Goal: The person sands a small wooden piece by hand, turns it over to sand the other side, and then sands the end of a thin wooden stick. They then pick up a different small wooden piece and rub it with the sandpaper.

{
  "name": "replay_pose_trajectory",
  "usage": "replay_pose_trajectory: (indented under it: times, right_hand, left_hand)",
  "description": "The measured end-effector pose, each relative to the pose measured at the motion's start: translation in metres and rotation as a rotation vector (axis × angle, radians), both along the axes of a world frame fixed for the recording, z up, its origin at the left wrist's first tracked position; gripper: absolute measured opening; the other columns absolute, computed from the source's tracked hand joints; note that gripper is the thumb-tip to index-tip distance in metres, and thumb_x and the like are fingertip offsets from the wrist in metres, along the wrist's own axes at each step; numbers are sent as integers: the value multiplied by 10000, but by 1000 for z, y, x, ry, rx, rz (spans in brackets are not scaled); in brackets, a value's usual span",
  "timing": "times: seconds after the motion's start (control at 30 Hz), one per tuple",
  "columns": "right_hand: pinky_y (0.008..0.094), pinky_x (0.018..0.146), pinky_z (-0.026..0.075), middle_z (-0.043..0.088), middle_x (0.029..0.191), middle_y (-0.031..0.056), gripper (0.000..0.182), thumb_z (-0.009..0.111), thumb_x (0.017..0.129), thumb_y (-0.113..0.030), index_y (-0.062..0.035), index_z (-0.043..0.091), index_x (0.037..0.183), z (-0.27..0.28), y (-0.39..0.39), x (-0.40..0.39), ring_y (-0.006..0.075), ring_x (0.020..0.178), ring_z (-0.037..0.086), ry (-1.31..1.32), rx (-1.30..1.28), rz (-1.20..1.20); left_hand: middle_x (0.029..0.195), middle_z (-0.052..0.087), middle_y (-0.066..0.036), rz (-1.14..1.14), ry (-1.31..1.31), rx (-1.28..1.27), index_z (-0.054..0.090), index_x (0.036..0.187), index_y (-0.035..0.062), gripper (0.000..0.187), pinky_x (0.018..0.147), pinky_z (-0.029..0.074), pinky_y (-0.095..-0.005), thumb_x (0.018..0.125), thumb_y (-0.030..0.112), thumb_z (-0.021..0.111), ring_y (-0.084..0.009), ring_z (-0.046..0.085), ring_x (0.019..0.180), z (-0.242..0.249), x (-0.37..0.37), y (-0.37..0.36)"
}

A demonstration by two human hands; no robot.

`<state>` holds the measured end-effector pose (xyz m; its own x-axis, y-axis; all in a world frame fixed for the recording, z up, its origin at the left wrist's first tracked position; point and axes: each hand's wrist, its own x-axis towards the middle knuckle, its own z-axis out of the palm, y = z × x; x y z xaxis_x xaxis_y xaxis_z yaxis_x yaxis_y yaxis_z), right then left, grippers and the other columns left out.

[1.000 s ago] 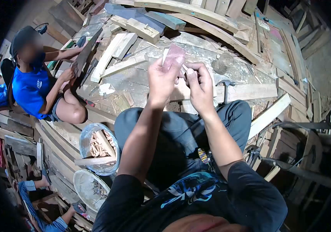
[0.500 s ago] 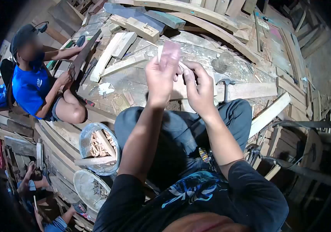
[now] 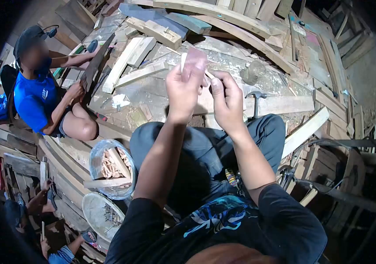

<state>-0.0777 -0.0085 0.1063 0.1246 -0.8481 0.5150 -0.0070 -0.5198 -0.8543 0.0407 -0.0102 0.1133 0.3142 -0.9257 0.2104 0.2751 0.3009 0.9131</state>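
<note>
My left hand (image 3: 182, 90) is closed on a pinkish rectangular sheet (image 3: 194, 60), with the thumb across its lower part. A pale wooden strip shows behind the sheet at its left edge. Close beside it, my right hand (image 3: 226, 99) pinches a thin light stick (image 3: 210, 75) between thumb and fingers; its other end runs toward my left hand. Both hands are raised over my lap, in front of the work floor. A hammer (image 3: 256, 95) lies just right of my right hand, its head on a flat plank (image 3: 284, 104).
A bucket (image 3: 94, 152) holding wood pieces and a second bucket (image 3: 92, 210) holding nails stand at my left. A person in blue (image 3: 36, 99) sits at the left with a handsaw (image 3: 94, 66). Curved beams (image 3: 249, 37) lie ahead; another person is at lower left.
My hands have barely moved, with the sheet slightly shifted to the right. At the lower left, the other person has leaned further into view.
</note>
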Motion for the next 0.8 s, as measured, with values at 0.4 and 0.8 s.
replay_pose_trajectory:
  times: [0.4, 0.8]
  right_hand:
    - [286, 737, 490, 668, 870, 118, 216, 480, 1002, -109, 49, 592, 1098, -1, 6, 3, 140, 815, 615, -94, 172, 56]
    - [293, 745, 485, 662, 850, 128, 207, 492, 994, -111, 43, 601, 1078, -1, 6, 10, 140, 816, 605, -84, 120, 24]
  left_hand:
    - [739, 640, 9, 76, -44, 18, 659, 953, 30, 172, 495, 400, -188, 904, 188, 707, -28, 536, 580, 0, -14, 6]
    - [777, 655, -7, 98, -22, 1, 673, 981, -5, 173, 540, 442, -192, 893, 138, 712, -51, 570, 605, 7, -7, 9]
